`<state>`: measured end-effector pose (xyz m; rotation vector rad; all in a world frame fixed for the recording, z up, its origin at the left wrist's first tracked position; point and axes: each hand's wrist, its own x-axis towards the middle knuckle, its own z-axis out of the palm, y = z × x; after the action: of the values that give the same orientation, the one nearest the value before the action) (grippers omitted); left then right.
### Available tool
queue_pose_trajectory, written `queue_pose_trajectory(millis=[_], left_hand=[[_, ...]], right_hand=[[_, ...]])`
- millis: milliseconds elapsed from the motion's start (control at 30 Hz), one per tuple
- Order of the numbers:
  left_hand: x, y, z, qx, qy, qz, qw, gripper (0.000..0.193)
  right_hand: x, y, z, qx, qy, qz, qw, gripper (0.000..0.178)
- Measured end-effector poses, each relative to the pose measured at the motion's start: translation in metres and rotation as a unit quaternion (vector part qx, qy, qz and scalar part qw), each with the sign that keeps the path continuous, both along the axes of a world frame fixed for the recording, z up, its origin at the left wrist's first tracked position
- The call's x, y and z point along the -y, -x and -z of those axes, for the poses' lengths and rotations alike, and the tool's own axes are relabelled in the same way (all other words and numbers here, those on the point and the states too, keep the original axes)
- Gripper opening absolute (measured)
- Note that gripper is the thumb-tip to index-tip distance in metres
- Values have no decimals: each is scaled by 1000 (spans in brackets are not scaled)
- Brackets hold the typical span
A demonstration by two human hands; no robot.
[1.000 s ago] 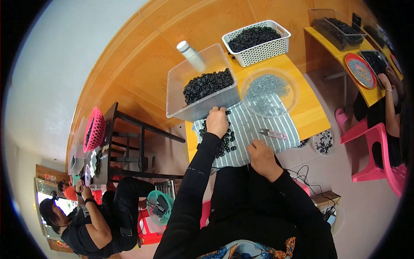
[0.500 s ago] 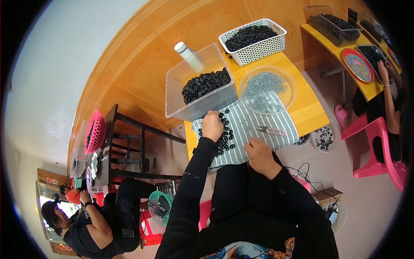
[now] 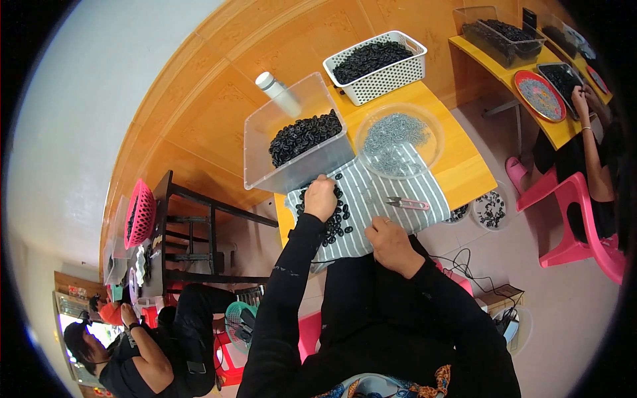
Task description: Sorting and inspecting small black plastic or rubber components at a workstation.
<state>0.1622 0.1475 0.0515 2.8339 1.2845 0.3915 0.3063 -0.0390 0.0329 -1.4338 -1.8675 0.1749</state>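
My left hand [image 3: 320,198] is curled low over loose black oval pieces [image 3: 337,222] spread on a grey-and-white striped cloth [image 3: 363,194]. Its fingertips are hidden, so what it grips does not show. My right hand [image 3: 391,245] is closed at the cloth's near edge, fingers folded in, with any content too small to make out. Thread snips [image 3: 409,203] with a pink handle lie on the cloth beyond it. A clear tub [image 3: 292,174] of black pieces stands past my left hand. To its right, a round clear tray [image 3: 434,156] of small silvery metal parts overlaps the cloth.
A white perforated basket [image 3: 391,83] of black pieces and a white bottle [image 3: 279,94] stand at the back. Floor bowls [image 3: 490,211] sit right of the yellow table [image 3: 464,169]. Co-workers sit left and right; a pink chair [image 3: 574,229] is at right.
The whole view has shifted slightly, so the table appears a little further left. Both hands keep nearly the same places on the cloth, still closed.
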Motion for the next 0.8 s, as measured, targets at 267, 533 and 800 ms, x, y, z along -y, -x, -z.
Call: queue_pose_trajectory(millis=[267, 533, 800], left_hand=[[17, 5, -16, 68, -4, 42, 997, 9], [44, 23, -39, 223, 141, -18, 964, 6], [139, 27, 1, 508, 482, -28, 713, 9]], right_hand=[[2, 0, -2, 4, -6, 4, 1000, 11], [0, -2, -5, -4, -17, 16, 1000, 11], [-6, 3, 8, -307, 117, -28, 944, 8]])
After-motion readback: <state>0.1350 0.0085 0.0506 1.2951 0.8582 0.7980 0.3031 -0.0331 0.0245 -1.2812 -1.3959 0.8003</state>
